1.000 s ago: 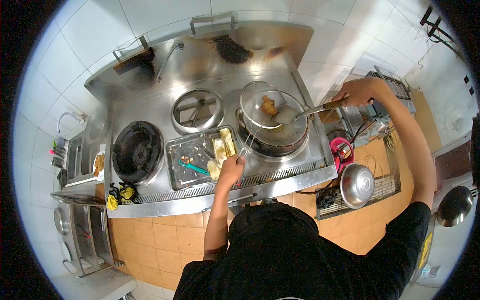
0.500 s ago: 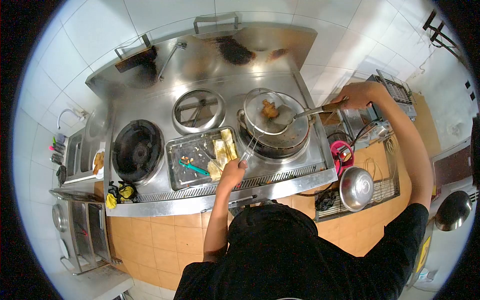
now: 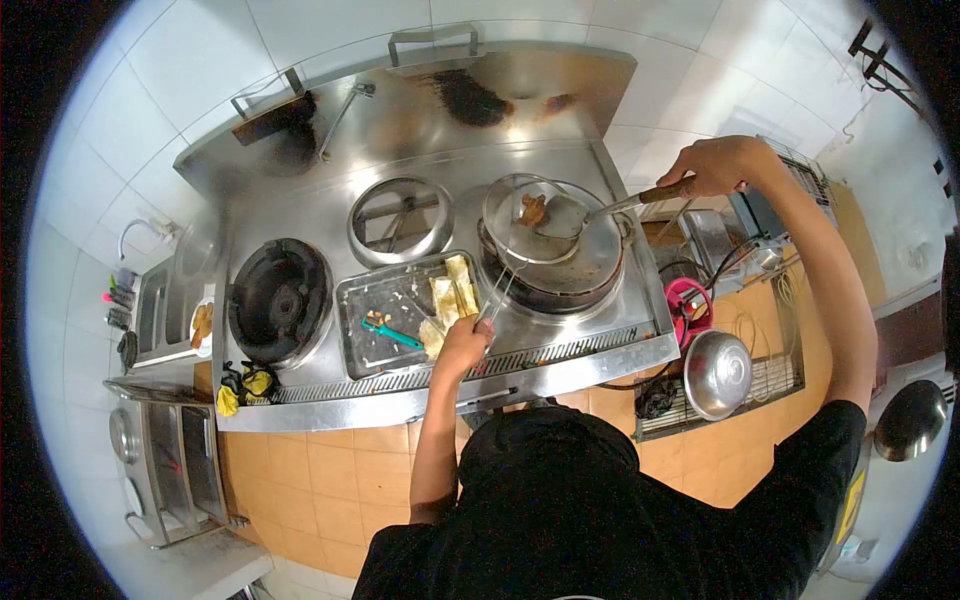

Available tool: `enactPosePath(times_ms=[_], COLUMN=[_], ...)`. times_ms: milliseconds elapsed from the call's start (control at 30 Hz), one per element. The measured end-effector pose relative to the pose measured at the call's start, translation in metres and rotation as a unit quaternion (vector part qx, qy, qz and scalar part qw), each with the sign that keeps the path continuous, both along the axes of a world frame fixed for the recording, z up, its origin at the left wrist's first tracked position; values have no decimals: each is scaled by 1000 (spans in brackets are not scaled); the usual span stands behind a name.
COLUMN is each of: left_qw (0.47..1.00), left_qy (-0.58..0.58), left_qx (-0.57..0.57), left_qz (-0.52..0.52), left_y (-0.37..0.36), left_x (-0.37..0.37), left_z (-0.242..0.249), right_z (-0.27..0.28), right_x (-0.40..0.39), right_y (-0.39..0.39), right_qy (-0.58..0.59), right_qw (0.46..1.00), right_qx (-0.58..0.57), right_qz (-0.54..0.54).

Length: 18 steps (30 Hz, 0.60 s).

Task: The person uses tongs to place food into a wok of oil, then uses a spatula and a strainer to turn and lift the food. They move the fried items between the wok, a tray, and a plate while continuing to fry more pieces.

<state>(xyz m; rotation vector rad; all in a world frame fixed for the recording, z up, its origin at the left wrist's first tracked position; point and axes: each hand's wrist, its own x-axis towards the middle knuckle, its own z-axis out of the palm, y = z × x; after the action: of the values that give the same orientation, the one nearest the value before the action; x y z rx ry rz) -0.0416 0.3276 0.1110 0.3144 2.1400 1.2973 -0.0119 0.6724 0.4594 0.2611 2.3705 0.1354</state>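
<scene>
My left hand (image 3: 466,345) is closed round the handle of a wire strainer (image 3: 505,268), beside a metal tray (image 3: 362,340). The strainer's round mesh is over the wok (image 3: 590,270) and bears a brown piece of food (image 3: 533,209). My right hand (image 3: 720,167) grips the wooden handle of a ladle (image 3: 620,206), whose bowl is at the right part of the strainer, near the brown piece. In the tray lie yellowish pieces (image 3: 458,285) and a teal-handled tool (image 3: 393,332).
A black burner (image 3: 280,300) and an open ring (image 3: 400,221) are on the steel stove to the left. Yellow-black cloths (image 3: 243,386) lie at its front left corner. Right of the stove are a pink round object (image 3: 690,310) and a metal bowl (image 3: 717,375).
The strainer and the brown piece have shifted slightly left. My right hand and the ladle have moved slightly, with the ladle's bowl now nearer the brown piece.
</scene>
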Motion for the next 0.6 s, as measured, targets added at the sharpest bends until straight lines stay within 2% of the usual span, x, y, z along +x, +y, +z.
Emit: enactPosePath(times_ms=[200,233,367,433,600], left_qw=[999,998,989,985,981], left_qy=[-41,-59,-133,-150,-161], left_qx=[30,38,62,78,108], left_qz=[10,11,12,12,14], left_y=[-3,-2,-2,-2,-3], left_x=[1,2,2,2,8], left_z=[-5,-1,5,7,14], right_z=[0,-7,-2,-2,0], right_x=[-10,-14,-14,-15,-13], right_y=[1,6,-12,-14,3], right_qy=[30,40,41,47,85], right_qw=[999,997,999,999,995], right_qx=[9,-8,11,-19,-31], right_qz=[33,71,26,14,47])
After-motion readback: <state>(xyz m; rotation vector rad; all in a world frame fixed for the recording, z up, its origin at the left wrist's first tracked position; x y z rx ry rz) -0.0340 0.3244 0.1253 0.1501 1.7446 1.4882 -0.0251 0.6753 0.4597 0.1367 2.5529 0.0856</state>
